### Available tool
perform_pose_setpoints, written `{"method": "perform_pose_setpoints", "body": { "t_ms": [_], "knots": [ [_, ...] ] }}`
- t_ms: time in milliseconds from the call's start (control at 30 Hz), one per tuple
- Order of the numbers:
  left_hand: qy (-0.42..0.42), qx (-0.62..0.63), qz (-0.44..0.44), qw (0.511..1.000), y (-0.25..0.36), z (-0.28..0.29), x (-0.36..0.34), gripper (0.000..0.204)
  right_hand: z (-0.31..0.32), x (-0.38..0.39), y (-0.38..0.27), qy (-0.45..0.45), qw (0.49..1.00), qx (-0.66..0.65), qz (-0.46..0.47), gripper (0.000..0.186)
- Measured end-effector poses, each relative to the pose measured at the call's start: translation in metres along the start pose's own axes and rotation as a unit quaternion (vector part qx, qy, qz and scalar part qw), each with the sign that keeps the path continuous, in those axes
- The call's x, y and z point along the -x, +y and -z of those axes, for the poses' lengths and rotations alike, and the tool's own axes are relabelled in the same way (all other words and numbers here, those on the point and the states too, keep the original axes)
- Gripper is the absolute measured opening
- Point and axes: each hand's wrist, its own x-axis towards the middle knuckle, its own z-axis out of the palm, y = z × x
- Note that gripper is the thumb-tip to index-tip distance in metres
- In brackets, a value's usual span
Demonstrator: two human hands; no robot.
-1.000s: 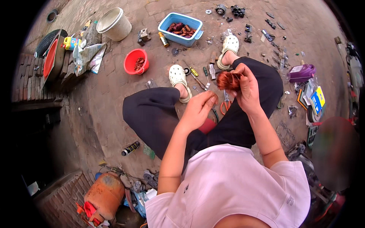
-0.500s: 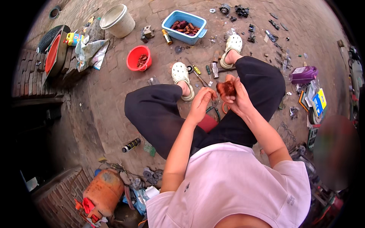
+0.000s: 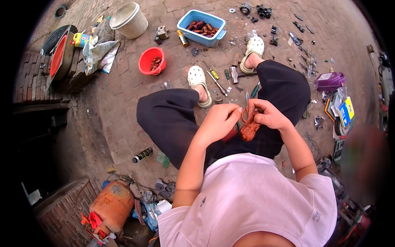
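My right hand (image 3: 269,115) grips a bundle of reddish-brown copper wire (image 3: 249,131), which hangs below its fingers over my lap. An orange-handled pair of scissors (image 3: 243,115) shows between both hands, its narrow blade pointing away from me; my right fingers lie against it. Beside the orange loop, my left hand (image 3: 220,121) is closed in a pinch with its fingertips together. Whatever lies between those fingertips is too small to make out.
Ahead are a red bucket (image 3: 141,63) and a blue basin (image 3: 187,18), both holding copper pieces. A hammer (image 3: 234,75) and screwdrivers (image 3: 214,74) lie between my feet. Metal parts (image 3: 298,26) are scattered at right, near a purple jug (image 3: 330,81). An orange gas cylinder (image 3: 113,201) lies at lower left.
The copper bundle has turned from upright in my right hand to hanging below it. The scissors now show between the hands. My left hand has moved right and nearer to me.
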Motion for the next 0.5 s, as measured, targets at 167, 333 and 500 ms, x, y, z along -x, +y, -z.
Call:
{"method": "perform_pose_setpoints", "body": {
  "t_ms": [167,333,500],
  "knots": [
    [-0.067,0.249,-0.043,0.965,-0.032,-0.008,-0.012,0.035,-0.008,-0.002,-0.008,0.129,0.972,-0.193,-0.04,0.054],
    [-0.043,0.207,-0.004,0.977,-0.041,-0.012,-0.017,0.033,-0.006,-0.041,-0.018,0.354,0.881,-0.312,0.023,0.035],
    [0.055,0.08,-0.017,0.995,-0.023,0.003,-0.018,0.034,0.009,-0.049,-0.015,0.288,0.827,0.482,0.034,0.034]
  ]
}}
